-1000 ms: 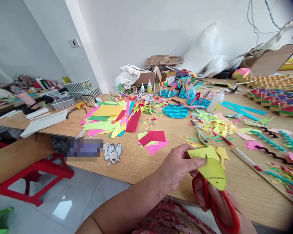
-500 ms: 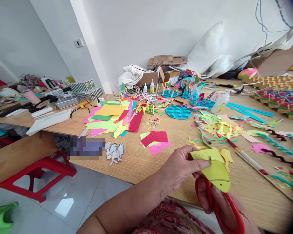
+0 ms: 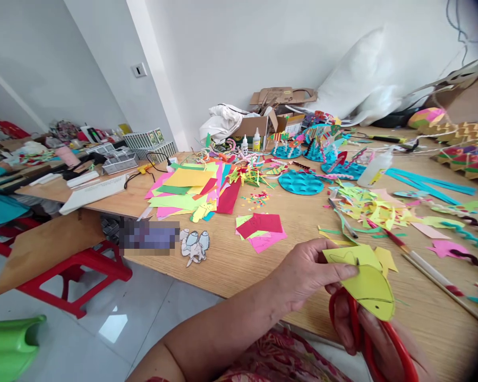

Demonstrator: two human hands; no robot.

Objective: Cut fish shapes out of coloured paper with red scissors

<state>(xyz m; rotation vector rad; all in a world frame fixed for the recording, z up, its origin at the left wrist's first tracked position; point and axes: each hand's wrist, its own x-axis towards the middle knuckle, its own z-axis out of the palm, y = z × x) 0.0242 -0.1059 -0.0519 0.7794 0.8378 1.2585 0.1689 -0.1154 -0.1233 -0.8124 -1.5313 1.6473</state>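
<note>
My left hand [image 3: 318, 273] pinches a yellow-green paper piece [image 3: 368, 286] between thumb and fingers. The paper has a drawn outline of a fish, with an eye and a gill line on its rounded end. Beneath it, my right hand [image 3: 376, 334] has its fingers through the red handles of scissors [image 3: 396, 353]. The blades are hidden behind the paper, so whether they touch it I cannot tell. Just past the paper lies a yellow paper scrap [image 3: 386, 260]. To the left, red, pink and green paper pieces [image 3: 261, 231] lie in a small stack on the table.
Grey paper fish cutouts [image 3: 195, 246] lie near the table's [image 3: 223, 265] front edge. Coloured paper sheets [image 3: 187, 183] are piled behind. A blue scalloped disc [image 3: 300, 182], a clear glue bottle [image 3: 376, 168], paper scraps [image 3: 382, 209] and a paintbrush [image 3: 396, 240] are farther right. A red stool [image 3: 77, 276] stands left.
The whole view has shifted, so the table's things appear farther right. Both hands keep the same hold on the paper and the scissors.
</note>
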